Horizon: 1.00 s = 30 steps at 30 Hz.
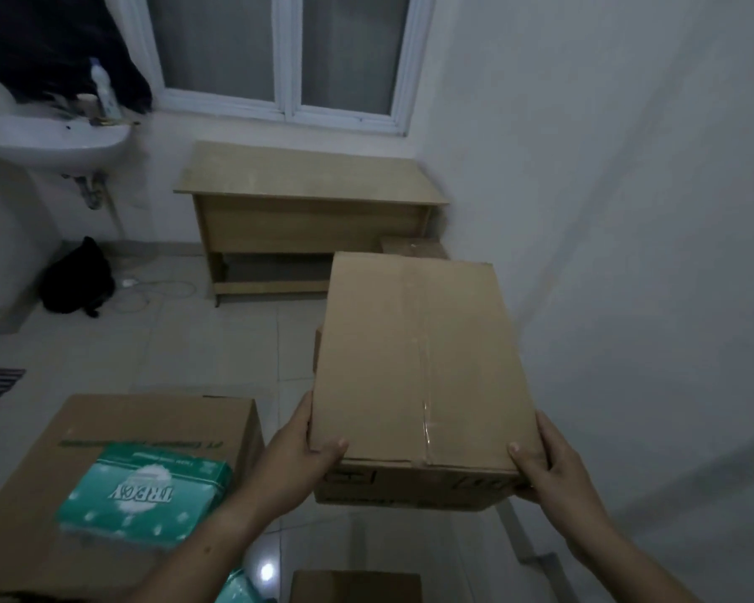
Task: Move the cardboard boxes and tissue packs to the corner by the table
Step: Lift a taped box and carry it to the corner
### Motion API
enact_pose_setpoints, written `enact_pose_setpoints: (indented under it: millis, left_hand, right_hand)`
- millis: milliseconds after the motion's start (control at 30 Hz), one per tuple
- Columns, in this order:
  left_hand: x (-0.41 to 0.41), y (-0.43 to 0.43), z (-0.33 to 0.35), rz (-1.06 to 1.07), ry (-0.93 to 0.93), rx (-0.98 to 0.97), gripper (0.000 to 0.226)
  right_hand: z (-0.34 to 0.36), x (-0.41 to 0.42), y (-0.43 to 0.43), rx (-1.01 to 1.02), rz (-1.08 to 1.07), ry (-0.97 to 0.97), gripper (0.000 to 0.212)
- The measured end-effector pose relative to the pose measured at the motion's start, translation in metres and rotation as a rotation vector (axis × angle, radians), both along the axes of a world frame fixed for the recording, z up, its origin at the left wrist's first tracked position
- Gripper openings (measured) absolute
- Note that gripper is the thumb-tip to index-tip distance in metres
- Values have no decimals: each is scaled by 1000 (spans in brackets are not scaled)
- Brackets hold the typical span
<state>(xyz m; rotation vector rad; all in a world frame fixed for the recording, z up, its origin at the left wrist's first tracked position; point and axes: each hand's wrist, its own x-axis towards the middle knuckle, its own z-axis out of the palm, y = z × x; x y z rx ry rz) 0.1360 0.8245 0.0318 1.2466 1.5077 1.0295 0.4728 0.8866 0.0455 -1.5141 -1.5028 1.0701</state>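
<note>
Head view: we're holding the taped cardboard box [418, 363] up off the floor, left hand [297, 459] and right hand [549, 467] each gripping a near corner, thumbs on top. Best bet: keep it level and set it down by the table [310, 180], right end, beside the small box [412, 245].

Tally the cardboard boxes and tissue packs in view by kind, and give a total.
Cardboard boxes: 4 (the carried box, the large box at lower left, a box at the bottom edge, a small box beside the table)
Tissue packs: 2 (a green pack on the large box, a green one cut off at the bottom edge)
Total: 6
</note>
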Motion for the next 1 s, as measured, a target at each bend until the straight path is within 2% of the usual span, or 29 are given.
enact_pose_setpoints:
  millis: [133, 267, 433, 533, 633, 767, 833, 933, 1000]
  left_hand:
    - [3, 34, -53, 62, -10, -120, 61]
    - [11, 75, -118, 84, 42, -208, 71]
    - [17, 124, -237, 94, 27, -386, 68]
    - [22, 146, -298, 83, 4, -457, 88]
    - [23, 163, -355, 40, 43, -467, 72]
    - [25, 190, -418, 24, 149, -455, 71]
    - [24, 207, -448, 25, 155, -465, 70]
    - [24, 227, -490, 34, 186, -496, 83]
    - [20, 233, -499, 45, 225, -462, 79]
  right_hand:
    - [-61, -5, 52, -121, 14, 0, 55]
    - [-150, -8, 115, -326, -18, 27, 68]
    - [-276, -3, 164, -437, 7, -43, 68]
    - [-343, 7, 181, -465, 59, -156, 69]
    - [-405, 18, 194, -389, 140, -354, 78]
    - [-496, 33, 216, -340, 260, -534, 92]
    - [-548, 40, 230, -344, 273, -497, 87]
    - [-567, 20, 248, -350, 170, -378, 74]
    - [-560, 6, 260, -326, 108, -306, 72]
